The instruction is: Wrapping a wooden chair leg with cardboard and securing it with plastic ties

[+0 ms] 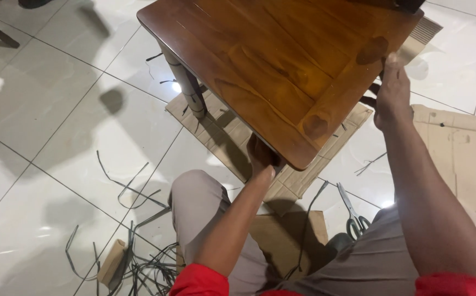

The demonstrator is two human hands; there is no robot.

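The wooden table (282,71) stands in front of you on flattened cardboard (232,137) laid over the tiled floor; it looks heavy, rigid and glossy, so hold it by the edges, not the polished top. Your right hand (392,93) clasps the far-right edge, fingers curled under. Your left hand (261,159) grips beneath the near corner; its fingers are hidden. Scissors (354,215) lie near your knee.
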